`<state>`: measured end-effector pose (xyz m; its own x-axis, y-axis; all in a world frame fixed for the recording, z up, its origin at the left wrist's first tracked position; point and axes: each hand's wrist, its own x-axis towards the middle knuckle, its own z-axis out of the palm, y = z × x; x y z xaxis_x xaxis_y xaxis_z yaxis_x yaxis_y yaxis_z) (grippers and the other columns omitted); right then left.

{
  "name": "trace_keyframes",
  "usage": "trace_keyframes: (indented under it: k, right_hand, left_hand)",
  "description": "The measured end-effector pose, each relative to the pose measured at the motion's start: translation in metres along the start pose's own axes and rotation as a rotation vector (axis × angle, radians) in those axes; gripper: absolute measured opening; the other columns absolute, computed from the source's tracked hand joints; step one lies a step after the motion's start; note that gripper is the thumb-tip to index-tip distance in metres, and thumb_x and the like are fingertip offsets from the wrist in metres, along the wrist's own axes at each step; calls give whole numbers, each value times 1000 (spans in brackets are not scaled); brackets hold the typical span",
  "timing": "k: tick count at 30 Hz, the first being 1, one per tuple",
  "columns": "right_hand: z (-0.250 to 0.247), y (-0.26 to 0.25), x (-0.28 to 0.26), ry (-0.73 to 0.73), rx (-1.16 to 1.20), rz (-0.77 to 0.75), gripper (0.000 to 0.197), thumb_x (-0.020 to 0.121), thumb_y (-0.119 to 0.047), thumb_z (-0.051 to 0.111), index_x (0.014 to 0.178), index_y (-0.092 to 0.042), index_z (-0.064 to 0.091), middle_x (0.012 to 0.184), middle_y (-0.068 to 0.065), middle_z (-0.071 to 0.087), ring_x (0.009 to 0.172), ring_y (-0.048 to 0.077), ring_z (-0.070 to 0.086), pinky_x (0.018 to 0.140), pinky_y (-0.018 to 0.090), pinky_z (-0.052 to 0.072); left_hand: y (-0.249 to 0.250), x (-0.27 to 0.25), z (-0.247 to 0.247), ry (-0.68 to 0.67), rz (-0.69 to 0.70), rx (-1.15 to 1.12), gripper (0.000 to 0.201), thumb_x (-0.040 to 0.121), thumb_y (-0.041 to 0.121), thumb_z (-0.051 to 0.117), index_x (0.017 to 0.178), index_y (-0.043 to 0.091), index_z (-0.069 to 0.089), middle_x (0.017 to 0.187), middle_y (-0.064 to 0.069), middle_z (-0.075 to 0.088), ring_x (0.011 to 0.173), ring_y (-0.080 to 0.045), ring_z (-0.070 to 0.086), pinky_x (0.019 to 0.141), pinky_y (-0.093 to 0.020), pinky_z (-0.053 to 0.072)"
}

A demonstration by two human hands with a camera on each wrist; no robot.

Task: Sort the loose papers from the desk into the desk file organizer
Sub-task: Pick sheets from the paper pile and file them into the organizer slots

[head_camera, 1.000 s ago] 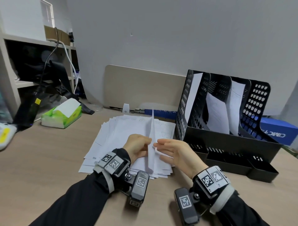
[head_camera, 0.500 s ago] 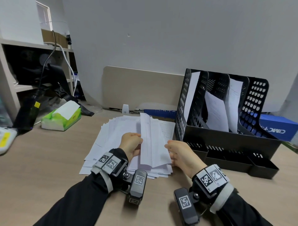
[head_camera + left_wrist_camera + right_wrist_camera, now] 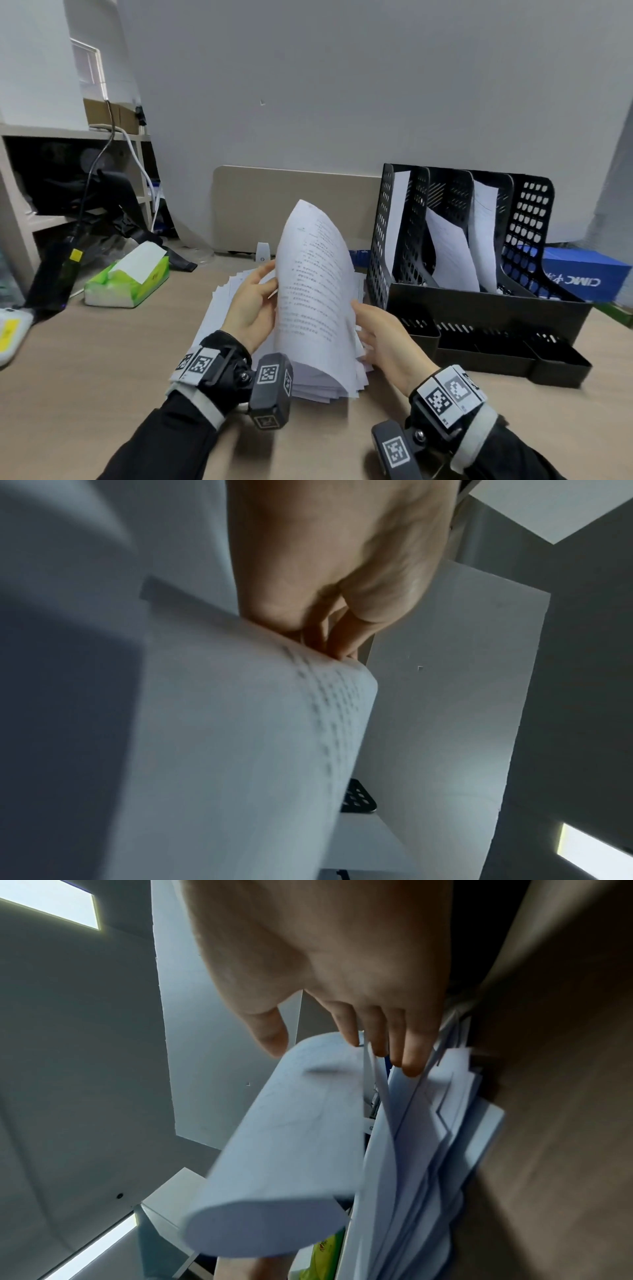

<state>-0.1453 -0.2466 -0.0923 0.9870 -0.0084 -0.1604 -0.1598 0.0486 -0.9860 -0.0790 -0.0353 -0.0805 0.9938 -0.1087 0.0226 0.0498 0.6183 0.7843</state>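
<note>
A fanned pile of loose printed papers (image 3: 219, 305) lies on the wooden desk (image 3: 102, 377) in front of me. A sheaf of sheets (image 3: 315, 284) is lifted off the pile and bows upward. My left hand (image 3: 255, 305) pinches its left edge, fingers curled at the edge (image 3: 337, 645) of the blurred sheet (image 3: 240, 737). My right hand (image 3: 380, 335) holds the right edge, thumb on the curled sheet (image 3: 281, 1137) and fingers (image 3: 407, 1053) tucked between the sheets below. The black perforated file organizer (image 3: 479, 305) stands just to the right, with white sheets (image 3: 452, 253) in its three slots.
A green tissue pack (image 3: 128, 281) sits at the left of the desk, a white device (image 3: 10, 329) at the left edge. A shelf with cables (image 3: 68, 192) stands far left. A beige partition (image 3: 291, 205) backs the desk; a blue box (image 3: 579, 274) lies behind the organizer.
The sheaf has risen from low on the pile to a tall bowed arc. My left hand moved up along its left edge; my right hand stays at the right edge.
</note>
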Motion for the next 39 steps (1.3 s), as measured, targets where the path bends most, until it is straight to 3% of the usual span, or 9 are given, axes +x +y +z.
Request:
trace_keyframes:
  k: [4, 7, 11, 14, 17, 20, 27, 32, 39]
  right_hand:
    - [-4, 5, 6, -3, 102, -44, 30, 94, -30, 66, 115, -16, 50, 90, -4, 67, 69, 9, 65, 64, 26, 52]
    - [-2, 3, 7, 6, 135, -53, 19, 92, -9, 67, 103, -8, 52, 82, 5, 71, 56, 12, 61, 48, 22, 46]
    - [0, 3, 6, 14, 209, -90, 38, 90, -5, 67, 126, 0, 57, 104, 12, 74, 69, 17, 66, 52, 23, 48]
    - [1, -3, 0, -12, 249, -107, 34, 93, -12, 64, 123, 3, 59, 100, 11, 75, 77, 23, 71, 57, 27, 52]
    - [-3, -18, -8, -53, 259, -145, 27, 96, -13, 61, 120, -2, 65, 113, 15, 74, 103, 33, 71, 80, 38, 59]
    - [-12, -40, -13, -30, 88, -226, 24, 96, -6, 60, 119, -3, 67, 112, 11, 75, 103, 30, 71, 92, 44, 57]
    - [-32, -102, -8, 113, -128, -435, 13, 94, -5, 63, 100, -7, 74, 96, 8, 78, 87, 26, 75, 77, 37, 61]
    - [-38, -112, 3, 156, -99, -455, 12, 93, -5, 63, 93, -8, 75, 96, 9, 78, 89, 27, 74, 85, 43, 59]
    - [-64, -140, -12, 195, 30, -631, 11, 93, -7, 65, 90, -12, 75, 95, 7, 77, 90, 26, 73, 86, 45, 59]
  left_hand:
    - [-5, 1, -5, 92, 23, 143, 33, 100, -1, 49, 125, 18, 60, 96, -11, 75, 83, -21, 67, 79, -38, 57]
    - [-5, 0, -6, 168, 42, 201, 38, 98, -4, 48, 127, 18, 61, 104, -12, 74, 91, -25, 66, 93, -46, 55]
    - [-1, -4, -5, 244, 111, 264, 41, 94, -8, 44, 118, 17, 64, 98, -13, 73, 81, -24, 64, 70, -34, 57]
    - [-1, -8, -1, 251, 138, 284, 44, 92, -11, 41, 116, 17, 64, 95, -14, 71, 72, -21, 62, 54, -26, 53]
    - [-3, -8, 1, 235, 133, 302, 43, 90, -11, 45, 117, 17, 65, 93, -14, 70, 73, -23, 59, 56, -28, 49]
    - [-2, -7, 1, 232, 129, 320, 43, 90, -8, 48, 120, 17, 66, 98, -14, 73, 81, -24, 61, 65, -32, 50]
    - [-7, -6, 8, 178, 138, 314, 27, 89, 0, 63, 112, 13, 70, 96, -8, 73, 81, -21, 62, 76, -31, 49]
    - [-14, -8, 14, 71, 133, 388, 27, 92, 7, 63, 117, 14, 70, 108, -9, 76, 89, -21, 69, 79, -31, 52]
    - [-26, -5, 60, 17, 202, 471, 15, 95, 9, 60, 106, 9, 69, 102, -9, 76, 85, -21, 69, 70, -28, 52]
